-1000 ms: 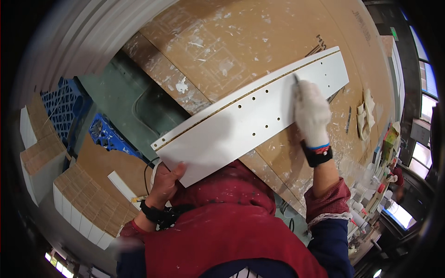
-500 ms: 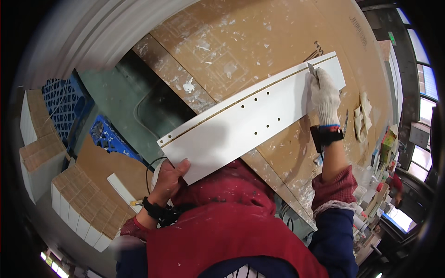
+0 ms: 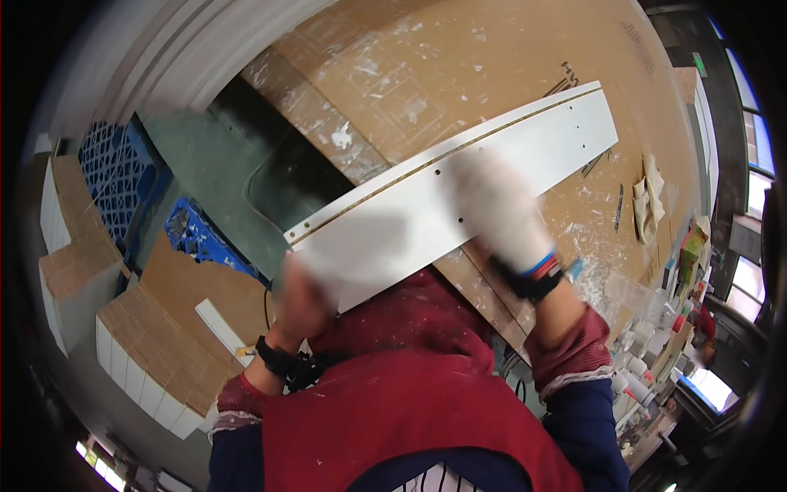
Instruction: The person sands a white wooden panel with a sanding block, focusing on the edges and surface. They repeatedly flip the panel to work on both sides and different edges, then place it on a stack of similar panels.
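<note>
A long white board [image 3: 385, 238] with a groove along its far edge and several small drilled holes lies slantwise, its right part over the table. My bare left hand [image 3: 302, 299] grips the board's lower left corner; motion blurs its fingers. Over the middle of the board is my right hand [image 3: 496, 201], in a white knitted glove. Motion smears its fingers, so I cannot make out whether the thin metal blade seen in it earlier is still there.
The cardboard-covered table [image 3: 484, 49] has white flecks. On its right lie a crumpled cloth [image 3: 649, 201] and a thin dark tool [image 3: 619, 207]. Stacked white-edged boards [image 3: 156, 357], a blue crate [image 3: 123, 180] and a torn blue plastic piece [image 3: 201, 234] are at left. Bottles [image 3: 639, 369] stand at right.
My right hand has moved from the board's far right end leftward and nearer, to its middle. The board has shifted slightly to the right. My left hand stays at its corner.
</note>
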`<state>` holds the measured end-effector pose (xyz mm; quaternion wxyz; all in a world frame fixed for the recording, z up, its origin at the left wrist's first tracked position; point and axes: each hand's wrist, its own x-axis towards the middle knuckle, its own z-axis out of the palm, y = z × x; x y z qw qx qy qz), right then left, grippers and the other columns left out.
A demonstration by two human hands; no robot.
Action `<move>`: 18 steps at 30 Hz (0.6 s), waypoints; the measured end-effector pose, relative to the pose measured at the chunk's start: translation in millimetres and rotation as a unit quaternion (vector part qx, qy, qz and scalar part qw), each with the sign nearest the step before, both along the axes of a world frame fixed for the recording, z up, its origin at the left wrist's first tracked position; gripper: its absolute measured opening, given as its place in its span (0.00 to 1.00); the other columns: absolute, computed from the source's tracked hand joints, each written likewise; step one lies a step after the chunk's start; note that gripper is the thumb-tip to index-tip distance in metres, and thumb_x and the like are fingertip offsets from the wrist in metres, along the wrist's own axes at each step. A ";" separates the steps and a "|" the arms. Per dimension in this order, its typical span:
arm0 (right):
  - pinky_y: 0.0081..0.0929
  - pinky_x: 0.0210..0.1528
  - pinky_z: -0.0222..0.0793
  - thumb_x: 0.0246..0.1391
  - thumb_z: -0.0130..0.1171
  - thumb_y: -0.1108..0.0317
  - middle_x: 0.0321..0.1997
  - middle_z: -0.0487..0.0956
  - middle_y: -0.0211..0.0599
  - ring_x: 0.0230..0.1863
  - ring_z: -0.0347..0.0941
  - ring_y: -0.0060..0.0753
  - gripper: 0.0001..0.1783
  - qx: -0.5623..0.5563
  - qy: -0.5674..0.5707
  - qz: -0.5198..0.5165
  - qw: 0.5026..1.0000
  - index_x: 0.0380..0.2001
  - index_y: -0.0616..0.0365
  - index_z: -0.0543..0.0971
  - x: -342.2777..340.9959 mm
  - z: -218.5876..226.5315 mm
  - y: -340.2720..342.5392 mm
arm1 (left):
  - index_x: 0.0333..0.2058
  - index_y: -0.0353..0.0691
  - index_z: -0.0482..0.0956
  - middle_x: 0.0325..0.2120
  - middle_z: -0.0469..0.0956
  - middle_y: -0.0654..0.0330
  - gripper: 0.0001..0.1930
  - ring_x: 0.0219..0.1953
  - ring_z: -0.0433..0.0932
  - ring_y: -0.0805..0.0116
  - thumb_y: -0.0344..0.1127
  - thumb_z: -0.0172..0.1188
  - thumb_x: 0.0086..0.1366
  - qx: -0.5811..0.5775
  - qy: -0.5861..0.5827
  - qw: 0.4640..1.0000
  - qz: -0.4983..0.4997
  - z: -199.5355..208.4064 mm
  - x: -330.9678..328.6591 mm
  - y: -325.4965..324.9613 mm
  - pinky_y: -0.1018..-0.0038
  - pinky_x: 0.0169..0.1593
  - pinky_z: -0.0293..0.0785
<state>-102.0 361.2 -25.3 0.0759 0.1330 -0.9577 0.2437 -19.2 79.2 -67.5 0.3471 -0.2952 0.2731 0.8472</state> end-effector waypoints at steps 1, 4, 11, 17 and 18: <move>0.32 0.33 0.72 0.58 0.45 0.62 0.38 0.77 0.41 0.33 0.75 0.45 0.15 0.099 0.019 -0.084 0.991 0.46 0.52 0.74 -14.9 0.4 27.1 | 0.58 0.37 0.60 0.54 0.67 0.55 0.39 0.56 0.66 0.59 0.64 0.22 0.65 0.012 0.011 1.000 -0.010 -1.3 0.8 -1.0 0.61 0.59 0.62; 0.33 0.32 0.71 0.54 0.50 0.64 0.35 0.76 0.39 0.31 0.74 0.45 0.12 0.173 -0.009 -0.135 0.976 0.42 0.50 0.75 -25.3 8.0 41.4 | 0.59 0.37 0.59 0.55 0.66 0.54 0.41 0.57 0.66 0.58 0.67 0.22 0.64 0.078 0.012 0.997 0.000 -6.6 1.1 -0.5 0.61 0.59 0.61; 0.28 0.36 0.71 0.42 0.51 0.68 0.33 0.74 0.34 0.35 0.74 0.34 0.11 0.048 -0.140 0.247 0.958 0.34 0.53 0.73 69.7 15.3 -101.5 | 0.60 0.39 0.57 0.58 0.62 0.53 0.45 0.60 0.61 0.54 0.71 0.20 0.60 0.193 0.051 0.980 0.002 -14.7 1.3 -7.6 0.56 0.61 0.56; 0.31 0.30 0.71 0.45 0.51 0.69 0.31 0.74 0.34 0.36 0.73 0.35 0.11 -0.092 -0.183 0.264 0.942 0.35 0.52 0.76 60.5 26.2 -40.3 | 0.61 0.40 0.56 0.58 0.62 0.54 0.41 0.60 0.60 0.56 0.68 0.26 0.63 0.221 0.055 0.974 -0.011 -19.8 1.2 -13.5 0.56 0.61 0.56; 0.31 0.31 0.71 0.45 0.50 0.68 0.31 0.75 0.32 0.35 0.73 0.36 0.13 0.004 -0.183 0.216 0.959 0.37 0.50 0.76 47.9 37.9 -21.8 | 0.61 0.41 0.55 0.58 0.62 0.54 0.38 0.60 0.60 0.56 0.66 0.29 0.64 0.164 0.054 0.985 -0.016 -18.9 0.8 -9.4 0.57 0.61 0.56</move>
